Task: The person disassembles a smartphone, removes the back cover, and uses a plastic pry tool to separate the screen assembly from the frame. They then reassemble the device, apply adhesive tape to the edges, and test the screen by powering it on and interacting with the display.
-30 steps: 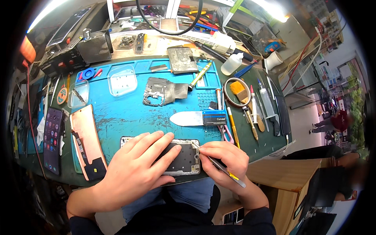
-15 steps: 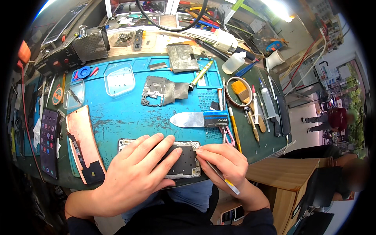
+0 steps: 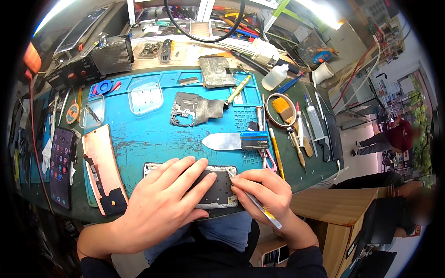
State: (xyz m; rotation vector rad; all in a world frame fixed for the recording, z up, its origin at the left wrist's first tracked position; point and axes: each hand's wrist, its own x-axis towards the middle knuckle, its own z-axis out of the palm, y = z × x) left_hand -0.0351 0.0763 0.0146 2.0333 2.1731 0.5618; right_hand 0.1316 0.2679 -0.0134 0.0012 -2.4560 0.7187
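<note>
Left hand [image 3: 162, 201] lies flat, fingers spread wide, pressing down on an opened phone body [image 3: 218, 192] at the near edge of the blue work mat [image 3: 153, 134]. Right hand [image 3: 264, 190] is closed in a pencil grip around a thin metal tool [image 3: 255, 204] with a yellow band; its tip meets the phone's upper right corner.

Left of the phone: a pink back cover [image 3: 99, 162], inner side up, and beyond it a dark phone [image 3: 60, 164] with its screen lit.

Mid-mat: a flat metal pry blade [image 3: 225, 141] with a blue handle, then a grey inner frame plate [image 3: 192, 109], and a clear parts tray [image 3: 144, 95].

Right of the mat: a brush [image 3: 282, 106] lying over a ring. Farther back, a white squeeze bottle [image 3: 273, 76].
</note>
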